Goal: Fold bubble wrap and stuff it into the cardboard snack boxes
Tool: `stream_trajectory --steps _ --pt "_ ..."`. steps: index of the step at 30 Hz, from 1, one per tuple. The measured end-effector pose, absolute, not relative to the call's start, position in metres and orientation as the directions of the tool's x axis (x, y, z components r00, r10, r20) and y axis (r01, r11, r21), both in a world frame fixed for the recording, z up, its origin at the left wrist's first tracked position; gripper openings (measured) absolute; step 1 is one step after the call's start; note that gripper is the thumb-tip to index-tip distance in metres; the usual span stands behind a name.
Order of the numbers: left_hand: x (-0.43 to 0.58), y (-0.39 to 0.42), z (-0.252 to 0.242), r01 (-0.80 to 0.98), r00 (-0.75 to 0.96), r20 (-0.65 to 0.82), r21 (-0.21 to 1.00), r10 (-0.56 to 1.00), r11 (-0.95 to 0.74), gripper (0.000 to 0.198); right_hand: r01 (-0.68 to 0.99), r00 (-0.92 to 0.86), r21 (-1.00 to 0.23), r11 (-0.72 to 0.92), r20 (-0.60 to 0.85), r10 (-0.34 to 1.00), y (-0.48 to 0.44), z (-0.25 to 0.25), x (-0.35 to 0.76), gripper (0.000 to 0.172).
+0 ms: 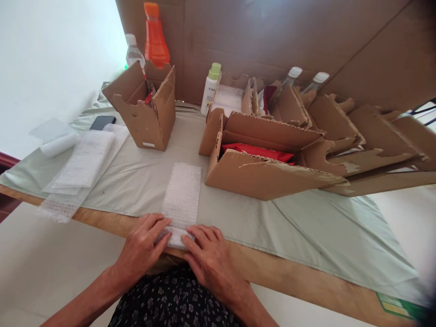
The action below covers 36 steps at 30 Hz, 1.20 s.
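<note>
Pressing down at the lower centre of the frame, the left hand and the right hand both rest on the near end of a bubble wrap strip, which lies lengthwise on the pale green cloth and runs away from the table's wooden edge. Fingers of both hands are stretched out almost flat, tips meeting over what looks like a rolled or folded start of the strip; whether anything is wrapped inside I cannot tell.

Just beyond the strip's far end, to the right, sits an open cardboard box with something red inside. A smaller open carton stands at upper left of centre, an orange bottle behind it. More bubble wrap sheets lie at left, partly over the edge.

Risks, as I judge them: the strip's near end sits right at the table edge, so uneven finger pressure could skew the roll or let it slip off toward the lap. The loose cloth may also bunch and drag the strip sideways.
</note>
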<state>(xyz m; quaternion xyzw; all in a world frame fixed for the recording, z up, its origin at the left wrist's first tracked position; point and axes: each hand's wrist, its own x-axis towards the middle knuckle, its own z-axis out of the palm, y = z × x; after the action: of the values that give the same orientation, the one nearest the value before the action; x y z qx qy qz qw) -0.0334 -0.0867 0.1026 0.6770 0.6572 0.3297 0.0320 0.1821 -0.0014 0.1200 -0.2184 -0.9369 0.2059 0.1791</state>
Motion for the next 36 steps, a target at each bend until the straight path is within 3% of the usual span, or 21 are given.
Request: stream_trajectory --steps 6,10,15,22,25,30,36 --pt "-0.033 -0.101 0.116 0.801 0.013 0.399 0.545 0.917 -0.248 0.022 0.323 -0.806 -0.672 0.667 0.174 0.566 -0.001 0.124 0.184 0.024" --pt "-0.033 -0.092 0.110 0.819 -0.030 0.388 0.538 0.921 -0.200 0.020 0.396 -0.757 -0.588 0.705 0.226 0.613 -0.002 0.123 0.187 0.030" --pt "-0.036 -0.080 0.104 0.864 -0.075 0.426 0.479 0.902 -0.155 0.017 0.375 -0.819 -0.460 0.805 0.243 0.520 -0.001 0.120 0.185 0.029" --pt "-0.033 -0.101 0.114 0.794 0.045 0.388 0.545 0.920 -0.269 0.028 0.350 -0.784 -0.675 0.650 0.168 0.597 0.003 0.127 0.188 0.024" --pt "-0.034 -0.091 0.110 0.814 -0.010 0.385 0.539 0.923 -0.216 0.024 0.403 -0.752 -0.610 0.682 0.204 0.627 0.003 0.128 0.189 0.028" --pt "-0.038 -0.071 0.103 0.865 -0.063 0.430 0.473 0.901 -0.165 0.020 0.397 -0.814 -0.455 0.797 0.227 0.535 0.005 0.123 0.184 0.033" --pt "-0.034 -0.090 0.112 0.812 0.046 0.384 0.523 0.922 -0.258 0.027 0.361 -0.767 -0.672 0.647 0.181 0.616 0.008 0.126 0.181 0.025"
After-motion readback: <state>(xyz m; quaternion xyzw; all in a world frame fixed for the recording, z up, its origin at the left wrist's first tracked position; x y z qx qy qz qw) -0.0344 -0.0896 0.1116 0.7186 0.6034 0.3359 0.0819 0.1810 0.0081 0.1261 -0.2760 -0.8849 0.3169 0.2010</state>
